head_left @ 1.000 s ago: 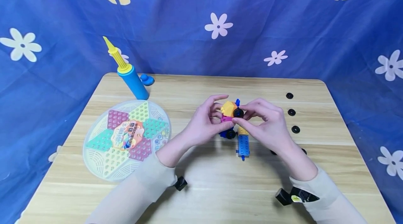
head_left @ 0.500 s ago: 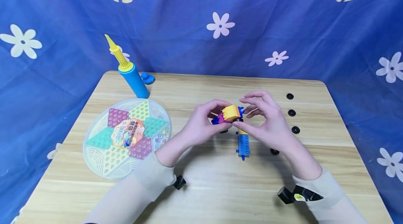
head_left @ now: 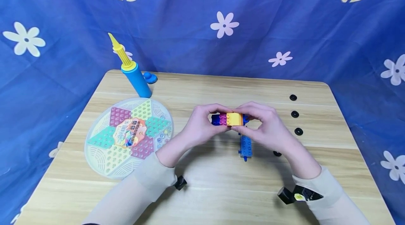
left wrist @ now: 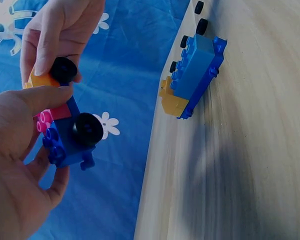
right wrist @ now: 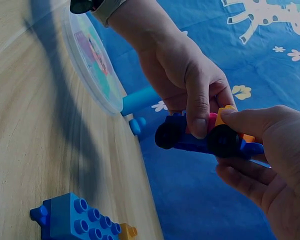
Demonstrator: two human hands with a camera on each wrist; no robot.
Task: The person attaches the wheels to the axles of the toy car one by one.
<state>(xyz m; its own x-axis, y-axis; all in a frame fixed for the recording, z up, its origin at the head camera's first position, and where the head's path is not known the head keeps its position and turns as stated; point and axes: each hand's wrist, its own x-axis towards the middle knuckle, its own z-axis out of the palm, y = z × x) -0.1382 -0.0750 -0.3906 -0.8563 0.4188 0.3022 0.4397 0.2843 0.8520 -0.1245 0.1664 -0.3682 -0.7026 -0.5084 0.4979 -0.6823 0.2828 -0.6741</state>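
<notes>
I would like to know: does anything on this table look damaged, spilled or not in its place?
Nothing looks spilled or damaged. One oddity: the blue-and-yellow toy vehicle on the table shows no wheels, unlike the held toy vehicle, while black wheels lie loose to its right. It may simply be unfinished.

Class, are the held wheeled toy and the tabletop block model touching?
Apart: the left wrist view shows blue cloth between the wheeled toy and the block model.

Hands (head_left: 197, 126): 2 | block builds (head_left: 235, 119): 2 | loose black wheels (head_left: 295, 114), head view: 4 visible | pump (head_left: 136, 80): 1 | round game board (head_left: 129, 137): 1 | blue knobbed piece (head_left: 150, 77): 1
</notes>
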